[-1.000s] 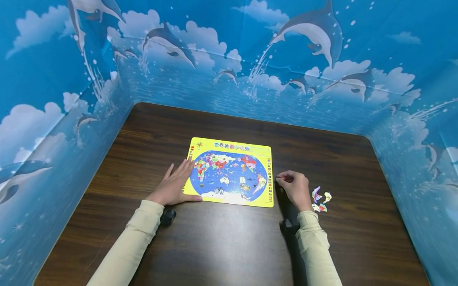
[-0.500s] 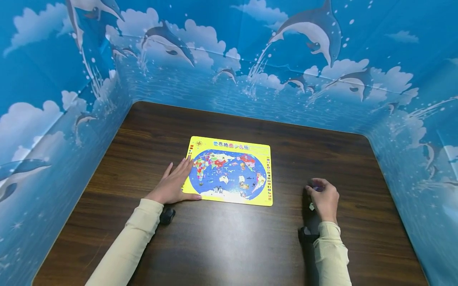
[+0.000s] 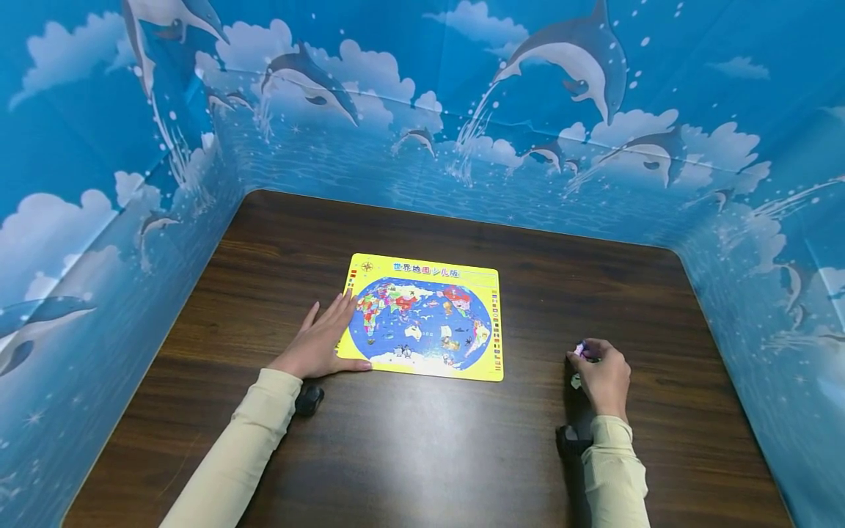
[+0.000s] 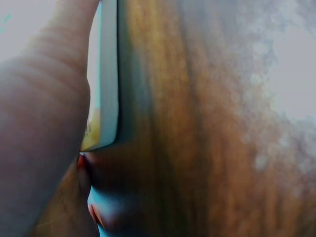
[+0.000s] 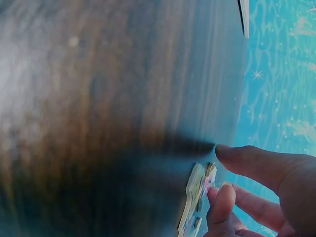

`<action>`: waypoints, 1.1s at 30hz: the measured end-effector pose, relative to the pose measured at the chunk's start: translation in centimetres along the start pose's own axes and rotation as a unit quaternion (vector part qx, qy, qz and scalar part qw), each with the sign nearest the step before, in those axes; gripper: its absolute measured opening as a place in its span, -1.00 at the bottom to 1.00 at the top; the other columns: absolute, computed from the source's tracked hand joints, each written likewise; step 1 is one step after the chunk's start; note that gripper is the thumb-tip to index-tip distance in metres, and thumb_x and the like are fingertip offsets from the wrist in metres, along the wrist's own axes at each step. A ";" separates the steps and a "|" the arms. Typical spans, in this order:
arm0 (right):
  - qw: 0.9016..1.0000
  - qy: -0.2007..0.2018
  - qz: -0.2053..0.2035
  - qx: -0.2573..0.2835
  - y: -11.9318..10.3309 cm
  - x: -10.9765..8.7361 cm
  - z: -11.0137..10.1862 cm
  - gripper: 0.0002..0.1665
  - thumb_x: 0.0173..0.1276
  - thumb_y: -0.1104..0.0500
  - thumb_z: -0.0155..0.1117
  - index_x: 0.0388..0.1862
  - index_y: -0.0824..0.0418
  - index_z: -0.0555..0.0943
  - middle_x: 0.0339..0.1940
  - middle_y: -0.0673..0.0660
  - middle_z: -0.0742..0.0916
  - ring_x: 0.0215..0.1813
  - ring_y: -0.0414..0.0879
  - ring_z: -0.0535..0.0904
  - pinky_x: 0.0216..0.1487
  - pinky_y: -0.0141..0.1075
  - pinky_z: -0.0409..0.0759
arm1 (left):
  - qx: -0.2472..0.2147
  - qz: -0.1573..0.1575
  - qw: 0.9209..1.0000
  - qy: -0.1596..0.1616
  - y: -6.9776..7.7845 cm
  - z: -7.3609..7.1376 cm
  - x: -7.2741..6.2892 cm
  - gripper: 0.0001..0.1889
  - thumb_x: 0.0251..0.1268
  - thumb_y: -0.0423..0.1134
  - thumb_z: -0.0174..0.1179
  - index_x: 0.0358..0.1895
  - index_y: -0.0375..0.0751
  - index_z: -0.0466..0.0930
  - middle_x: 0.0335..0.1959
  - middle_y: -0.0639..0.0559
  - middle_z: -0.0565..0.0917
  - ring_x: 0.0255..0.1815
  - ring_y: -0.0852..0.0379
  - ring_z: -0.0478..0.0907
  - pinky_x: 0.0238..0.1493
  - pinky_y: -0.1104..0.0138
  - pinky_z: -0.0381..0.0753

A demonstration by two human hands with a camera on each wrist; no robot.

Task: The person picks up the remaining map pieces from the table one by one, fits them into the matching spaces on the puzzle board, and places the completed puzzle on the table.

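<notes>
A yellow-bordered world map jigsaw board [image 3: 428, 349] lies on the table, its blue oval filled with coloured land shapes. My left hand [image 3: 317, 343] rests spread on its left edge, thumb along the lower left corner; in the left wrist view the board's thick edge [image 4: 109, 94] shows beside the wrist. To the right of the board, my right hand [image 3: 606, 375] is down over a few small loose puzzle pieces. A purple piece [image 3: 580, 348] shows at its thumb and forefinger. In the right wrist view, thumb and fingers stand apart, a fingertip touching the pieces [image 5: 193, 195].
The dark wood-grain table [image 3: 422, 447] has rounded far corners. A blue cloth backdrop [image 3: 370, 158] printed with dolphins and clouds rises around its back and sides. Dark wrist devices [image 3: 309, 400] sit under both wrists.
My right hand has moved from beside the board's right edge out to the loose pieces, now covering most of them, and has shifted slightly nearer me since. The left hand stays put.
</notes>
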State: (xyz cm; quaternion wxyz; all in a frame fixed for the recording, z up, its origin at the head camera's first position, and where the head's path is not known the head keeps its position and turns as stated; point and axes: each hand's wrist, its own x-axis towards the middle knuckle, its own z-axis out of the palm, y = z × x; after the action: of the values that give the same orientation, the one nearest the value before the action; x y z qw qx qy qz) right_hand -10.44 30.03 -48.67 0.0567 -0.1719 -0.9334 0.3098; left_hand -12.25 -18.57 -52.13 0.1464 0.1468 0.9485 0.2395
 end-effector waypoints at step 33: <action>0.997 -0.066 0.044 -0.004 -0.9 0.8 -0.8 -0.78 0.45 0.27 0.32 -0.06 0.44 0.64 -0.24 0.33 0.75 -0.19 0.15 0.60 -0.28 -0.18 0.43 | 0.000 0.000 1.000 0.000 0.0 -0.1 -0.1 0.37 0.01 0.43 0.43 0.68 -0.31 -0.15 0.72 -0.19 -0.20 0.72 -0.16 -0.32 0.61 -0.22 -0.41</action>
State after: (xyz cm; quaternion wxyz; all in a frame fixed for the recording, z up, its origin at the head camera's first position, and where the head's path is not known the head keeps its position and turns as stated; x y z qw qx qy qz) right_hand -11.24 30.06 -47.45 -0.0195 -0.1921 -0.9279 0.3189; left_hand -12.19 -18.64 -51.99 0.1460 0.1469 0.9485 0.2397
